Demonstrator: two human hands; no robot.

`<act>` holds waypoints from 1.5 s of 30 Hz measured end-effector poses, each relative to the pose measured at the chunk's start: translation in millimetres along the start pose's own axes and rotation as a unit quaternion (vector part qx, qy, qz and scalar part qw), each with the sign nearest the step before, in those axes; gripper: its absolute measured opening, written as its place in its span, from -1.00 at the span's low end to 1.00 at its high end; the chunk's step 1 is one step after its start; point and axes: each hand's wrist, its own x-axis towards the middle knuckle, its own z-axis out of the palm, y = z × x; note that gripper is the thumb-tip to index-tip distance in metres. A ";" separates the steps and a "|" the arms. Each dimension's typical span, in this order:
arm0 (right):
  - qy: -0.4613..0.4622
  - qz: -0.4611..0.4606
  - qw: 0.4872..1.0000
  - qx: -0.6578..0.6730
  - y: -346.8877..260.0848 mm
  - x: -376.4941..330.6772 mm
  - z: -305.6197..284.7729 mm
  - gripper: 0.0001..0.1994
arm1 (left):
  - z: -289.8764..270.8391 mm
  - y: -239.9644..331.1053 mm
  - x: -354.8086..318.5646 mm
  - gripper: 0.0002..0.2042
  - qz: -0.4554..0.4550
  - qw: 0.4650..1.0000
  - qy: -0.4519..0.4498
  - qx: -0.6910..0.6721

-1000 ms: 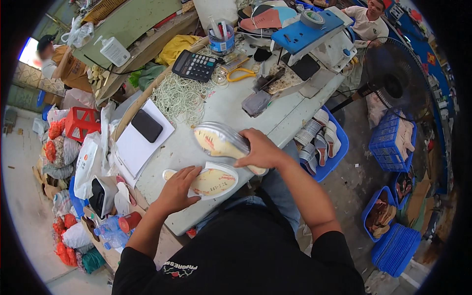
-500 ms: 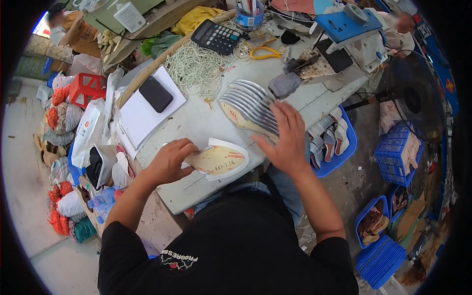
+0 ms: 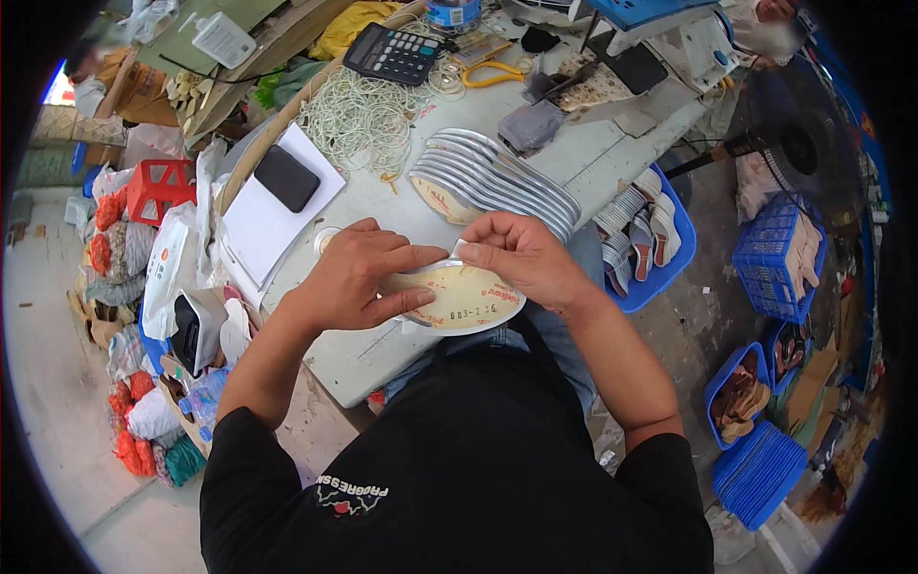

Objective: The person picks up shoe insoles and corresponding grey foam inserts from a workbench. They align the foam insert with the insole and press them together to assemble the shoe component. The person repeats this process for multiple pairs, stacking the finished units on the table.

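A pale yellow shoe insole (image 3: 457,308) with printed marks and a silvery-white edge lies at the near side of the table, partly under my fingers. My left hand (image 3: 356,275) grips its left end, thumb on the printed face and forefinger along the far edge. At that same far edge, my right hand (image 3: 524,256) pinches a small bit of the white edging (image 3: 457,251) between thumb and fingers. Just beyond my hands, a fanned row of similar insoles (image 3: 492,182) with silvery rims leans together.
Tangled pale cord (image 3: 356,124), a black calculator (image 3: 394,54) and yellow-handled scissors (image 3: 492,75) lie at the back. A phone (image 3: 287,178) rests on white paper (image 3: 263,228) at left. Right of the table are a blue bin (image 3: 684,251) of shoe parts and a black fan (image 3: 789,143).
My right hand has come from the fanned insoles to the insole's far edge and closed on its edging. My left hand has shifted further onto the insole. The view has shifted slightly.
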 end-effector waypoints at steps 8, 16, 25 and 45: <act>0.045 -0.059 0.996 -0.050 -7.7 -4.3 -0.3 -0.88 | -0.3 3.5 8.1 -0.56 0.009 1.000 0.002 0.019; 0.131 -0.445 0.744 -0.480 -11.3 -28.6 14.7 -0.87 | -7.6 24.4 11.3 -0.61 -0.023 0.997 0.067 0.014; 0.209 -0.276 0.912 -0.222 -7.9 -26.9 14.4 -0.71 | 32.0 4.1 0.1 -0.69 -0.261 0.875 0.089 -0.398; 0.035 -0.282 0.871 -0.400 -44.4 -46.2 13.5 -0.76 | 34.5 57.3 13.9 -0.76 -0.171 0.799 0.245 -0.522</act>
